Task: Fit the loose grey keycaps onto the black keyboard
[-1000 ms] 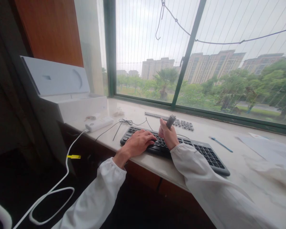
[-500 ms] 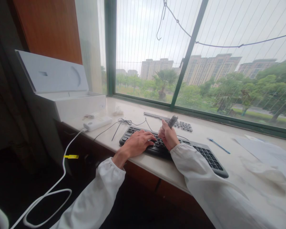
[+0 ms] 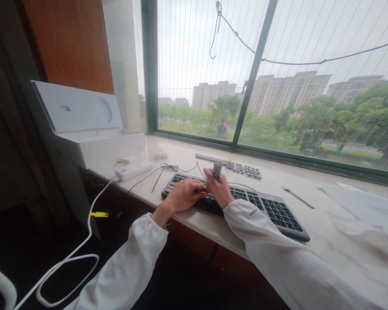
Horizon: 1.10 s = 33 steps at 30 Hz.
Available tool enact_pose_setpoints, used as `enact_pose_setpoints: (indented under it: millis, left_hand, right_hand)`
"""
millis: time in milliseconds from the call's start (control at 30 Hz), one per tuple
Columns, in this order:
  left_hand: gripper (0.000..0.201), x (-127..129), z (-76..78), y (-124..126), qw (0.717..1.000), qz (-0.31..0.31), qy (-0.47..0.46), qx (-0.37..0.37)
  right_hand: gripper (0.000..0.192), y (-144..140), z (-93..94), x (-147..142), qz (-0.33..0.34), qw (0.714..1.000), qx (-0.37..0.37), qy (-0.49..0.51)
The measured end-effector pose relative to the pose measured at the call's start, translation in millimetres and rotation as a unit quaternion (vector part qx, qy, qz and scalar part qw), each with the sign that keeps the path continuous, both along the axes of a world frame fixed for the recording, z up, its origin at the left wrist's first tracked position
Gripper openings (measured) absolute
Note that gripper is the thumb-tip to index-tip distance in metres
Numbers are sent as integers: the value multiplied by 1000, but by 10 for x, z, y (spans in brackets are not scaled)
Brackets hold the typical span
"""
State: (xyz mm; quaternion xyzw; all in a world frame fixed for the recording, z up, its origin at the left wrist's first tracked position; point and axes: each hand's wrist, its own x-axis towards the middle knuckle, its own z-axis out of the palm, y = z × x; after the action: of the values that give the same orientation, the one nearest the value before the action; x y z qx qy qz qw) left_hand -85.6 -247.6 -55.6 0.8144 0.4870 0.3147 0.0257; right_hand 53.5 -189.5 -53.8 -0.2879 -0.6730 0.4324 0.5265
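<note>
A black keyboard (image 3: pixel 280 211) lies along the front of the white counter, many of its keys bare of caps. My left hand (image 3: pixel 184 194) rests on its left half, fingers bent and thumb near the index finger; what lies at their tips is hidden. Wrapped in my right hand (image 3: pixel 218 188) is a dark grey ridged-handled tool (image 3: pixel 217 169), held upright, its lower end hidden behind the fingers over the keys. Both hands are close together, almost touching. Behind the keyboard lie rows of loose keycaps (image 3: pixel 245 169).
A thin black cable (image 3: pixel 169 166) is bundled behind the keyboard's left end. Left of it sit a white power strip (image 3: pixel 134 170) and an open white box (image 3: pixel 111 148). At right lie a blue pen (image 3: pixel 298 198) and papers (image 3: pixel 358 204). A window stands behind the counter.
My right hand has come down and left towards my left hand, and the tool has gone from tilted to upright. My left fingers have drawn in a little. The view has shifted slightly.
</note>
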Motion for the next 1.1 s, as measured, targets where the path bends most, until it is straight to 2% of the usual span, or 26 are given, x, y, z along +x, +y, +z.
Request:
enact_pose_setpoints:
  millis: [133, 233, 333, 567, 767, 833, 933, 1000, 1100]
  left_hand:
    - [26, 29, 64, 60, 998, -13, -24, -50]
    - [29, 50, 78, 129, 997, 14, -17, -73]
    - [31, 50, 52, 181, 997, 36, -4, -64]
    - [34, 22, 17, 182, 998, 26, -15, -52]
    - [31, 40, 43, 168, 998, 30, -11, -51]
    - [29, 46, 43, 174, 998, 33, -9, -52]
    - [31, 55, 28, 182, 996, 73, 0, -48]
    - [33, 59, 15, 175, 996, 79, -2, -37]
    - [32, 65, -6, 143, 998, 49, -23, -16]
  right_hand:
    - [48, -3, -2, 21, -19, 999, 33, -20]
    - [48, -15, 8, 31, -34, 998, 51, -23]
    - [47, -28, 12, 34, -41, 997, 66, -23]
    - [47, -1, 0, 33, -35, 998, 42, -3]
    - [47, -31, 4, 37, -38, 997, 60, -8]
    - [46, -103, 7, 14, -46, 996, 79, 3]
    - [44, -221, 23, -30, -44, 989, 136, -23]
    - [45, -247, 56, -32, -60, 985, 160, -33]
    - [46, -156, 150, 57, -132, 980, 150, -15]
